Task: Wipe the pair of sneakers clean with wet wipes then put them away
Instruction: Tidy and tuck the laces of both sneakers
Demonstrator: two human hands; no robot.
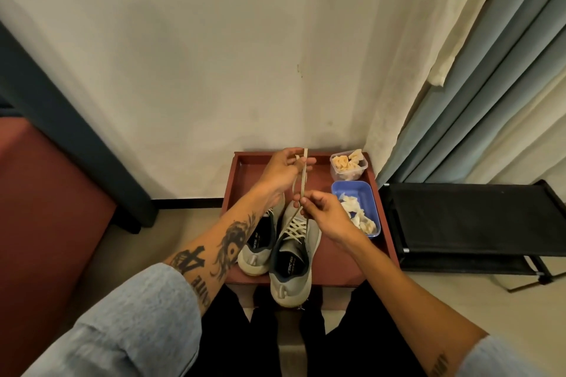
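Two hands hold the beige lace (304, 176) of a grey mesh sneaker (295, 254) on a red-brown tray (337, 266).
The left hand (286, 170) grips its upper end, the right hand (324, 214) pinches it lower down; a second grey sneaker (260, 245) lies under the left wrist, a blue plastic tub (367, 194) of crumpled wipes (358, 214) just right of the right hand.

A light blue-grey left sleeve (122, 324) and a matching right sleeve (508, 360) are worn, black trousers (232, 330) are seen just nearer than the bench (346, 260), and dark tattoos (232, 239) of a swirling figure and block lettering are borne on the left forearm (211, 232), with a small dark mark (441, 365) on the right forearm (407, 294).
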